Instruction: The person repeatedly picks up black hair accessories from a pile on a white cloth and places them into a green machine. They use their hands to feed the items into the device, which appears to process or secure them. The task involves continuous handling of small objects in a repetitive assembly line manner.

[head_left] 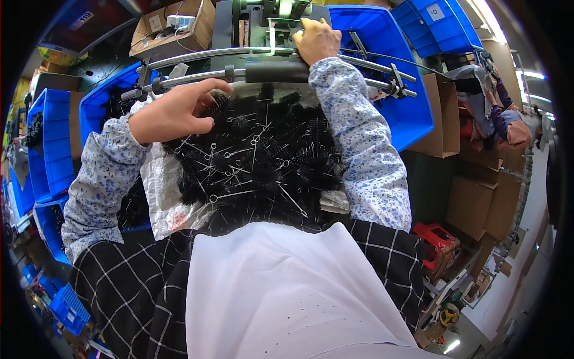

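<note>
A heap of black bristle brushes point(263, 161) with twisted wire stems and ring ends lies in front of me, on whitish sheeting point(164, 191). Over its upper left edge hovers my left hand point(170, 113), thumb and fingers apart, with black bristles just past the fingertips. My right hand point(318, 42) is up at the metal machine point(257, 36), fingers curled closed beside a bright, lit bent wire or rod point(272, 37). What those fingers grip is hidden.
Metal rails point(203, 57) with a black sleeve point(275, 70) cross between me and the machine. Blue bins flank both sides, one at right point(412, 107) and one at left point(57, 137). Cardboard boxes point(442, 113) and another seated person point(508, 119) are farther right.
</note>
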`<state>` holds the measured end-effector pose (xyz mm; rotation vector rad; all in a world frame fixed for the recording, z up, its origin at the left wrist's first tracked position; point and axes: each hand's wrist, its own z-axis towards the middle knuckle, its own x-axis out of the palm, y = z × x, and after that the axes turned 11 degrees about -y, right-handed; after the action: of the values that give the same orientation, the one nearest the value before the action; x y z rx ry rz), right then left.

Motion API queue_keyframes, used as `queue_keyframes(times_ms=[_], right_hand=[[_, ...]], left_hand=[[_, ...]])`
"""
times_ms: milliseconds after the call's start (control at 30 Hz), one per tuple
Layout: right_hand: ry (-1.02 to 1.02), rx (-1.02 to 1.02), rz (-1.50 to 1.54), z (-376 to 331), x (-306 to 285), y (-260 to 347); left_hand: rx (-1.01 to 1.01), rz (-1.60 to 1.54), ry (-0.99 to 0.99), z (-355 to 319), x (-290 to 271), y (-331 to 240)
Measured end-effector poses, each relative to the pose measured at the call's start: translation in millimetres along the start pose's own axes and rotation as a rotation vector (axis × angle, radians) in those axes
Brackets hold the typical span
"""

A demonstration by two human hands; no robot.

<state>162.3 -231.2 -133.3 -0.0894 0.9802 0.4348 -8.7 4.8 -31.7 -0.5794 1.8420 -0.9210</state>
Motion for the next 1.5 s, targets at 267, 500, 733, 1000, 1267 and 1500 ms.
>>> queue_keyframes(times_ms=[267,500,733,1000,1267,1500], right_hand=[[0.047,-0.027,-0.046,5.2,-2.7,11.0],[0.01,0.015,-0.047,-1.9,1.4,-46.1],[0.215,0.032,-0.085,25.4,4.7,-85.4],[-0.172,-0.111,-0.19,16.8,-79.1,-70.1],[0.712,0.119,1.01,-39.0,-92.8,53.1],[0.014,-0.086,0.044,-1.8,-23.8,-25.7]], left_hand=[[0.048,-0.026,0.012,13.4,-3.4,-10.4],[0.147,-0.242,-0.124,8.9,-23.7,5.0],[0.257,-0.348,-0.098,21.7,-12.0,-4.7],[0.297,-0.226,-0.158,37.2,10.7,1.8],[0.342,-0.195,-0.392,55.5,34.5,10.6],[0.357,0.204,0.064,33.9,43.6,29.7]])
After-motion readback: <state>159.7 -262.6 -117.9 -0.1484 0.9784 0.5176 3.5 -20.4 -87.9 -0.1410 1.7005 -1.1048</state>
